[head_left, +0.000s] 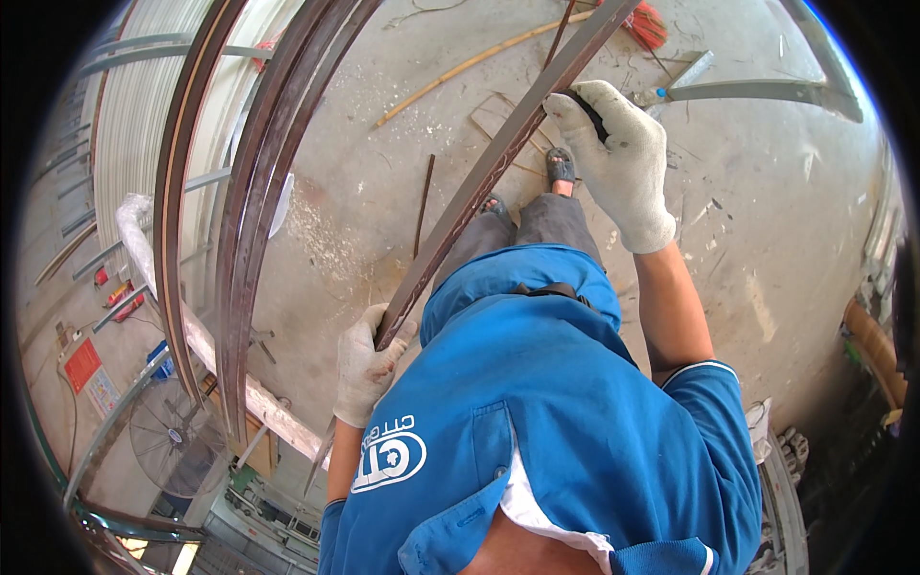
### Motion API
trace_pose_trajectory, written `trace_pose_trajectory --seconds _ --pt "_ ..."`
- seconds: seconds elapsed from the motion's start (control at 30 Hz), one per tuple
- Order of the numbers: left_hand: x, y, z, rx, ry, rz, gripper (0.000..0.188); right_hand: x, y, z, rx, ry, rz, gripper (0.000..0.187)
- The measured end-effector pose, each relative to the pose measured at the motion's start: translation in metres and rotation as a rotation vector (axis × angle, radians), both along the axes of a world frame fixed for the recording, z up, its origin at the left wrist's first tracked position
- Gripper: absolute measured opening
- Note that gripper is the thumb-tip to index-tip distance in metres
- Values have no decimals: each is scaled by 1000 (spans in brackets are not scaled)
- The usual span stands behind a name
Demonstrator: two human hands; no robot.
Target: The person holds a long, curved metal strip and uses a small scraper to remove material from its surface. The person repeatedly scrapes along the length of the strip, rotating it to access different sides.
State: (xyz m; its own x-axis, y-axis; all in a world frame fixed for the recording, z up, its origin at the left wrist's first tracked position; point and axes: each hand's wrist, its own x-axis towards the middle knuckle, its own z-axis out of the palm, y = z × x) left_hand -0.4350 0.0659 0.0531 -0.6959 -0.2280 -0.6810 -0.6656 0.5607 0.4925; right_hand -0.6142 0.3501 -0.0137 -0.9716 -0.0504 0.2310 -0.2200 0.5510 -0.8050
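Note:
A long dark brown profile bar (498, 158) slants across in front of me, from the upper right down to my left side. My left hand (367, 372), in a whitish work glove, is closed around its lower end. Below that hand a thin grey pointed strip (321, 458) shows; whether it belongs to the bar I cannot tell. My right hand (618, 158), gloved too, is at the bar's upper part, thumb and fingertips against its edge. Between its thumb and fingers is a black curved piece (588, 110), mostly hidden by the glove.
More brown profiles (251, 182) lie on a metal rack at left, beside pale stacked lengths (144, 125). A fan (177, 436) stands at lower left. On the floor are a bamboo pole (470, 65), a thin dark strip (424, 206) and a red broom (646, 26). A metal frame (757, 91) is at upper right.

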Motion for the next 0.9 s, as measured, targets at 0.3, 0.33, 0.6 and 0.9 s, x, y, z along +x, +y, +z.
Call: trace_pose_trajectory --seconds 0.3,0.33,0.6,0.9 --pt "-1 -3 -1 16 -4 2 35 21 -3 20 -276 -47 319 10" --pt "-1 -3 -1 14 -10 2 35 26 -4 23 -301 -122 393 12" --pt "-1 -5 0 13 20 -40 31 41 -7 42 -569 -254 950 20" --pt "-1 -19 -7 22 32 -37 35 33 -23 31 -310 -218 139 46"
